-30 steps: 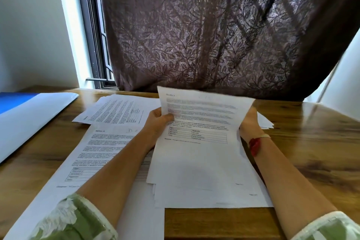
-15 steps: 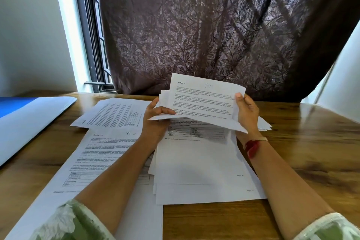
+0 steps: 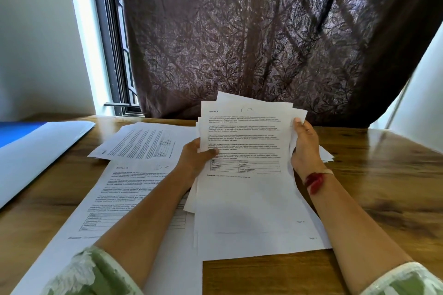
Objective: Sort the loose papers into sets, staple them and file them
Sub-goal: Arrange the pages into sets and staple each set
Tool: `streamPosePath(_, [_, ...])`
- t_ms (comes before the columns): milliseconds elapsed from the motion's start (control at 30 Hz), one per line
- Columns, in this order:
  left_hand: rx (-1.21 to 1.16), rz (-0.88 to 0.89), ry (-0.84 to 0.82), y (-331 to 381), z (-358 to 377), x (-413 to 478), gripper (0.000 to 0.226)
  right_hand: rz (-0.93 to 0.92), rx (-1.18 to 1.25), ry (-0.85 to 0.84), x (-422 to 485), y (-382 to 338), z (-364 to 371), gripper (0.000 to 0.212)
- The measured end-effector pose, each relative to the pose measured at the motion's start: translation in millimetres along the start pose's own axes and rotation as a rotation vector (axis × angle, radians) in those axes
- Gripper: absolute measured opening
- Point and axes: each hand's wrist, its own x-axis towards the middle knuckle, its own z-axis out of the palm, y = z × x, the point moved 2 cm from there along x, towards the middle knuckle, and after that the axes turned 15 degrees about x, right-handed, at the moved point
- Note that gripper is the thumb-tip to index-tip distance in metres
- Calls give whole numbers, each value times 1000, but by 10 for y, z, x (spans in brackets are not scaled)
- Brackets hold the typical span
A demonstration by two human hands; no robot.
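I hold a stack of printed papers [image 3: 247, 141] up in front of me, its lower edge resting on the wooden table [image 3: 383, 187]. My left hand [image 3: 195, 159] grips the stack's left edge with the thumb on the front page. At the right edge, my right hand [image 3: 305, 148] holds it with the thumb on top. The front page carries text, a small table and a handwritten mark at the top. A second printed sheet [image 3: 124, 196] lies flat under my left forearm. Another pile of sheets [image 3: 141, 142] lies turned sideways behind it.
A white folder [image 3: 36, 158] with a blue inside lies at the left of the table. More sheets [image 3: 326, 154] stick out behind my right hand. A dark patterned curtain [image 3: 263, 43] hangs behind the table, with a window frame [image 3: 112, 55] to its left.
The sheet that my hands were lifting and folding over has come up to the front of the stack. The stack now stands higher and more upright in both hands.
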Motion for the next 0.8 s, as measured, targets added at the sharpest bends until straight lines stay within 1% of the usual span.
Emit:
streamPosePath(67, [2,-17,24,2,-16,-2,28,33,-23,-11,11,-20,5,11])
streamPosePath(133, [-58,-58,66,-13,-42,-2,30,100,-126,-76,24,-49,-10,12])
streamPosePath(233, [-147,-118,124,-40,-111,9,30,188,-497,-229,37,-44,-87,6])
streamPosePath(300, [-151,-151,134,-45,-132,0,29,176,-604,-259,46,-36,-124,7])
streamPosePath(367, [-182,-178,122,-48,-117,-2,30,114,-609,-228,77,-56,-124,4])
streamPosePath(433, [-199,-194,106,-33,-98,-18,30,25,-585,-136,143,-109,-126,4])
streamPosePath(500, [-196,-197,98,-32,-95,-23,28,-108,-593,38,209,-204,-170,6])
streamPosePath(533, [-199,-199,99,-33,-100,-22,27,-192,-596,139,229,-260,-209,10])
streamPosePath(567, [-200,-201,103,-39,-106,-17,26,-266,-567,230,228,-314,-246,12])
streamPosePath(633, [-191,-206,105,-44,-108,-13,26,-350,-383,382,221,-382,-327,9])
streamPosePath(667, [-185,-216,103,-47,-105,-10,26,-362,-255,442,225,-400,-355,8])
streamPosePath(733, [-190,-239,89,-61,-103,1,27,-313,-14,533,241,-416,-448,11])
streamPosePath(767, [-195,-247,84,-68,-102,9,28,-263,57,552,251,-414,-497,12])
streamPosePath(800, [-198,-253,84,-81,-105,17,30,-209,67,573,257,-395,-537,16])
